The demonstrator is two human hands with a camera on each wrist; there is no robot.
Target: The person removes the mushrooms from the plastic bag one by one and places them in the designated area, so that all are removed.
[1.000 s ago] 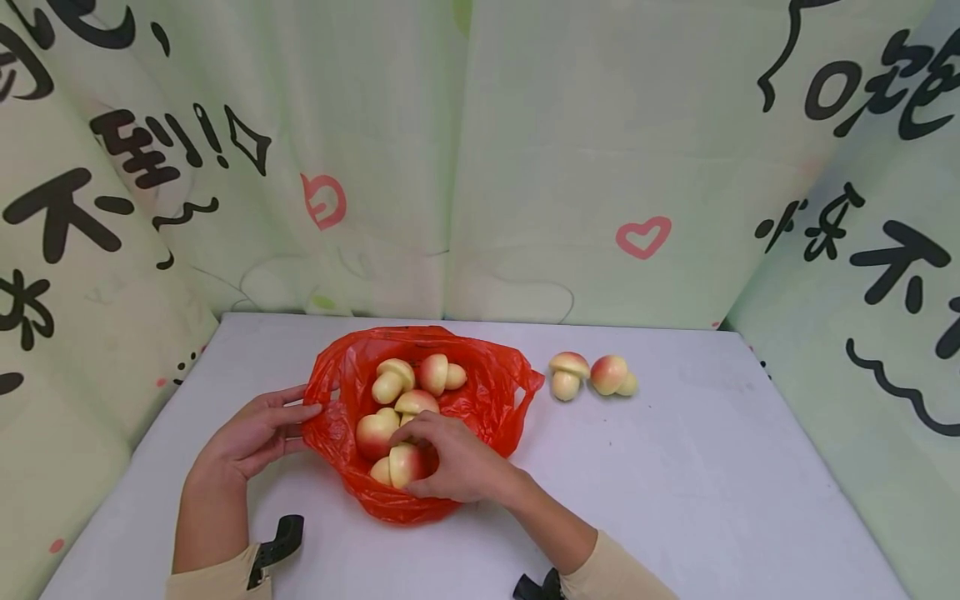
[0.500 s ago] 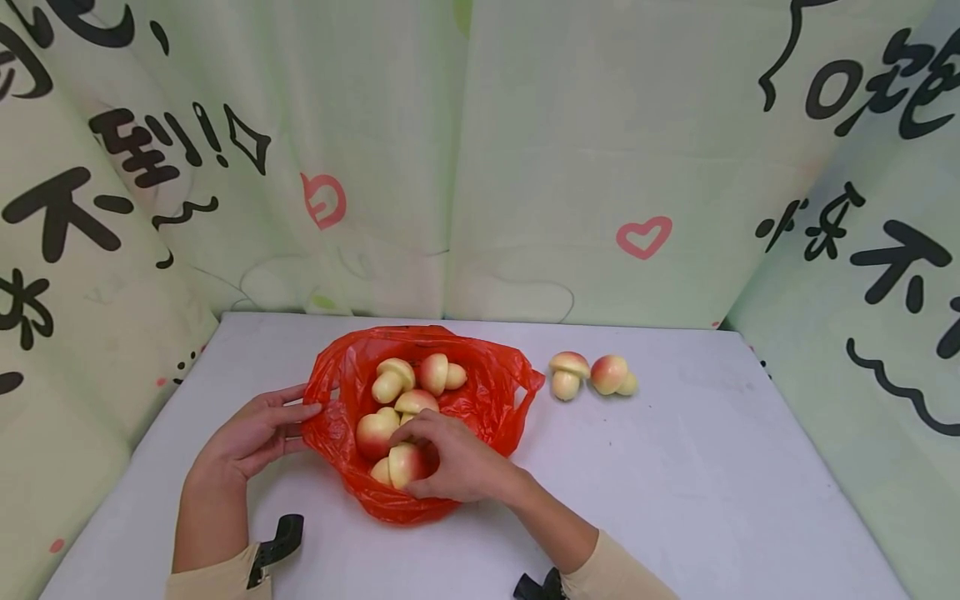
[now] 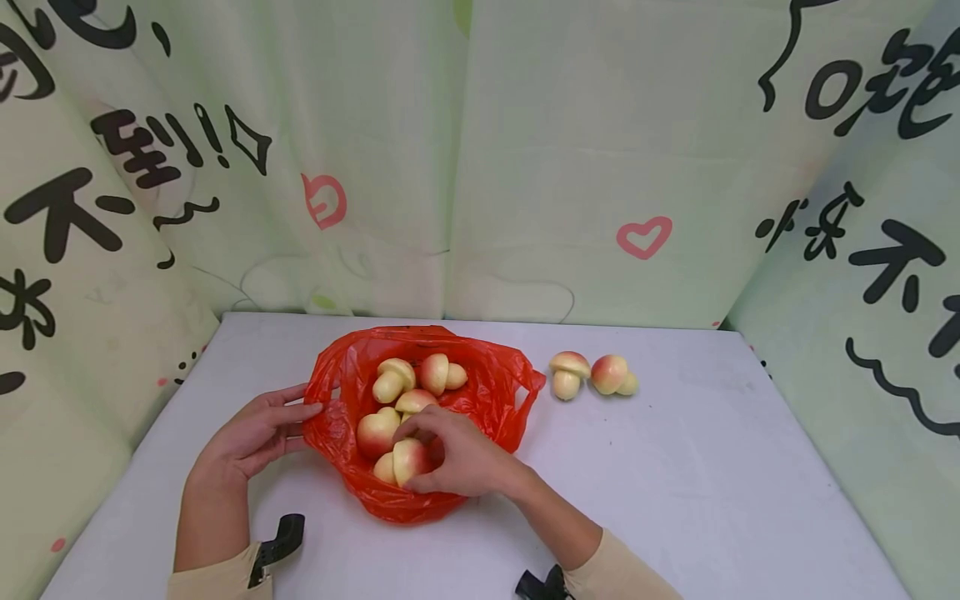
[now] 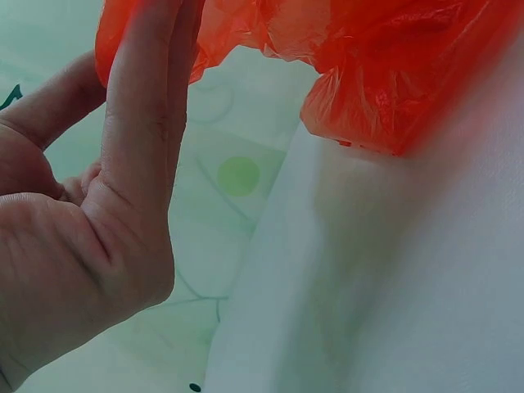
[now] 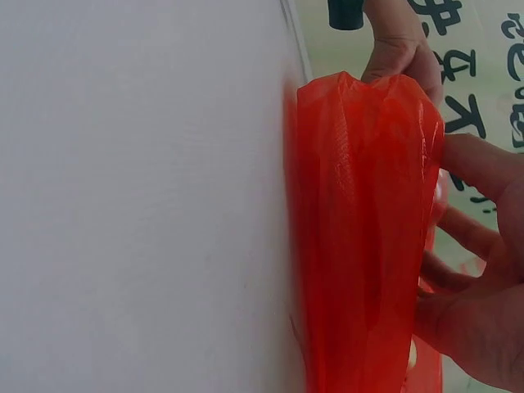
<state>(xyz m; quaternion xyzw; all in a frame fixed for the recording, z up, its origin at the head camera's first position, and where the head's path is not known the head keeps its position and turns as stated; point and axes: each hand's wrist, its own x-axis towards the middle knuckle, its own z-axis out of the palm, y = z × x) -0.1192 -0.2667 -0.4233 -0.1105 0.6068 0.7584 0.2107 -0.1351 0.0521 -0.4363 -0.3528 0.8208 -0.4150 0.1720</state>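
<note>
A red plastic bag (image 3: 487, 417) stands spread wide on the table with several yellow-and-red mushrooms inside. My left hand (image 3: 255, 437) holds the bag's left edge, its fingers reaching up along the plastic in the left wrist view. My right hand (image 3: 465, 458) reaches over the near rim, thumb and fingers curled round the nearest mushroom (image 3: 408, 462), whose right side they partly cover. Just beyond it lie a redder mushroom (image 3: 375, 433) and one with a pale cap (image 3: 416, 402). Two more mushrooms sit farther back, one pale (image 3: 393, 379) and one reddish (image 3: 437, 373).
To the right of the bag, an upright mushroom (image 3: 567, 375) and a tipped one (image 3: 612, 375) lie side by side on the white table (image 3: 675, 492). A pale green printed curtain (image 3: 540, 183) encloses the back and both sides.
My right hand has shifted slightly right and up, and the nearest mushroom has moved a little with it. My left hand and the bag look almost unchanged.
</note>
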